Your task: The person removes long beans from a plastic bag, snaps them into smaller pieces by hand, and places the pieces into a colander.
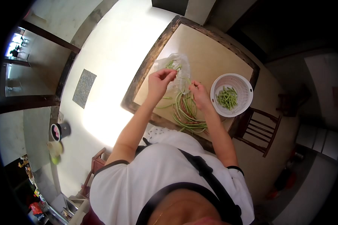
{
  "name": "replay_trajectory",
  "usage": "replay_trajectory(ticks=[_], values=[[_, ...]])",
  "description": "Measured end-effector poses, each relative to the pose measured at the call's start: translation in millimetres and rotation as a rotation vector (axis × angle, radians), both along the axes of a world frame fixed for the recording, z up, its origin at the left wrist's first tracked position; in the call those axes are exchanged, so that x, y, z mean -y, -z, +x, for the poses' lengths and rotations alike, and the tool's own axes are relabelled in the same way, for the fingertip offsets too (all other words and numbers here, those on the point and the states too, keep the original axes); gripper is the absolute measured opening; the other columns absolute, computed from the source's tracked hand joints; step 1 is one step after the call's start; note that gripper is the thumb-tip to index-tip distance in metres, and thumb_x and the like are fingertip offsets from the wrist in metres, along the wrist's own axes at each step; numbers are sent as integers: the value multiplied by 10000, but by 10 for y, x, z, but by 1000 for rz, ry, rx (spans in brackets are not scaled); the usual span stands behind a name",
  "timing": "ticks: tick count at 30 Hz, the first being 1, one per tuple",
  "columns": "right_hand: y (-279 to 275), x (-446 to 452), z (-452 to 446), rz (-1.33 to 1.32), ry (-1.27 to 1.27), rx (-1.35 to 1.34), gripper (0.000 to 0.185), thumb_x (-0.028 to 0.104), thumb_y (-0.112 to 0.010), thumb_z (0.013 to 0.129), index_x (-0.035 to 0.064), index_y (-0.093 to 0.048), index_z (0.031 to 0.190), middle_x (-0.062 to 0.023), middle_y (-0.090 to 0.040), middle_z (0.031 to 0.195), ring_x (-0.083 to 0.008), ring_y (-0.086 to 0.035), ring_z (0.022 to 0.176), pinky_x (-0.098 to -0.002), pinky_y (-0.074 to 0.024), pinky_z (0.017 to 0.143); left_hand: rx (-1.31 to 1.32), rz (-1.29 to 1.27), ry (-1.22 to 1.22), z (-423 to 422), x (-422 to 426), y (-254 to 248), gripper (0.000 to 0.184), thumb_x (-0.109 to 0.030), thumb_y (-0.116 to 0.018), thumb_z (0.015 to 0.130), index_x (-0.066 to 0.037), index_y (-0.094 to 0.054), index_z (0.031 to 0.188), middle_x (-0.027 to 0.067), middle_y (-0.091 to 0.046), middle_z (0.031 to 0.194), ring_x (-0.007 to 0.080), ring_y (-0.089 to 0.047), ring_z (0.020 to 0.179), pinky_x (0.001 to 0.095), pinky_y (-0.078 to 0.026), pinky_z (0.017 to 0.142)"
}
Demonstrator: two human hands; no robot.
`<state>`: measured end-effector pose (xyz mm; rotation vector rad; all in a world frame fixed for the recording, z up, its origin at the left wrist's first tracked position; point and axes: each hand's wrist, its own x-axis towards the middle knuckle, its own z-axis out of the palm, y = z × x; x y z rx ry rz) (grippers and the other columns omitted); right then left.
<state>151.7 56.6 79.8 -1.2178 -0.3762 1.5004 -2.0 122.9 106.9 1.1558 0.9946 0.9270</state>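
My left hand [160,82] is raised over the table with thumb and fingertips pinched together. What it holds, if anything, is too small to make out. My right hand [200,95] has its fingers closed on a long green bean [187,80], whose thin end sticks out toward the left hand. Below the hands lies a loose heap of long beans [183,112], green with some reddish ones. A clear plastic bag [182,60] with a few green bits on it lies behind my left hand. To the right, a white slotted basket [218,83] contains short green bean pieces [227,98].
The square table [210,47] has a dark worn wooden rim. A wooden chair [258,131] stands at its right side, and another chair [97,161] at the lower left. A dark bin [64,129] and a grey mat [84,88] are on the floor at left.
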Motion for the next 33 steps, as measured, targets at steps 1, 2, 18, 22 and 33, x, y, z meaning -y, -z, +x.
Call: replay_trajectory(ticks=[1,2,18,22,33], values=[[79,48,53,45,-169,348,63,84,-491,771,34,-520,796,-22,-488,675,-97,-480,589,-246,-386,517,-2,6,2,28,19,-51,159,-76,-577,766,-18,-598,913,28,-586,757,128,-550,712,220,-441,639],[121,85,76,88,-338,696,66,77,-489,767,28,-512,804,-59,-501,693,-143,-500,602,-280,-398,540,-209,333,13,75,46,-98,145,-83,-590,750,-25,-608,881,38,-587,735,141,-552,683,233,-437,621],[11,178,-35,258,-57,491,131,139,-457,814,16,-481,776,-15,-476,691,-121,-503,684,-246,-399,601,-161,-150,282,132,187,37,151,-130,-583,767,15,-612,796,20,-591,694,64,-500,571,181,-412,533],[-19,192,362,25,353,-86,145,173,-420,831,48,-447,763,-5,-437,689,-112,-487,679,-220,-413,637,23,-397,215,25,184,87,173,-140,-587,769,15,-600,846,17,-581,731,43,-479,575,161,-403,526],[-331,207,21,442,-141,992,176,69,-613,691,22,-518,831,-81,-509,762,-210,-522,719,-284,-418,619,198,-550,364,58,195,110,193,-146,-574,785,13,-590,893,9,-573,771,18,-471,584,123,-395,518]])
